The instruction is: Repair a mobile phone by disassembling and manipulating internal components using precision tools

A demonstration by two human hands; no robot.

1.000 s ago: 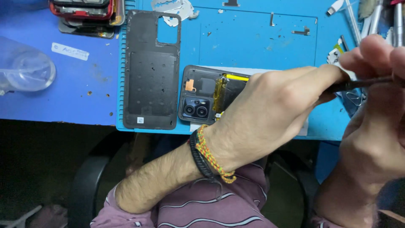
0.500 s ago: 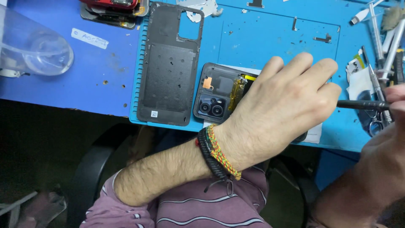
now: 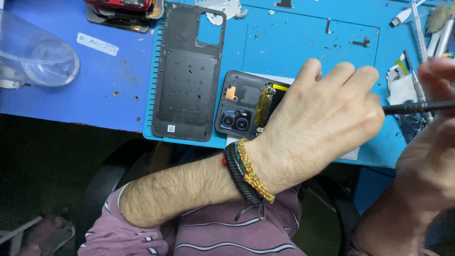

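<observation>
Blue work mat (image 3: 303,42) under me: my left hand (image 3: 322,123) lies flat, fingers together, over the opened phone (image 3: 244,106), beside its detached back cover (image 3: 187,76). My right hand (image 3: 426,156) pinches a dark screwdriver (image 3: 412,107), tip hidden behind my left hand

1. Location type: phone repair workbench in a small workshop.
2. Evidence: ribbed blue silicone work mat (image 3: 303,38); detached dark grey plastic phone back cover (image 3: 187,80); opened dark phone body with exposed camera modules (image 3: 241,106).
3. Further evidence: metal hand tools (image 3: 422,33); stacked phones (image 3: 124,12).
</observation>
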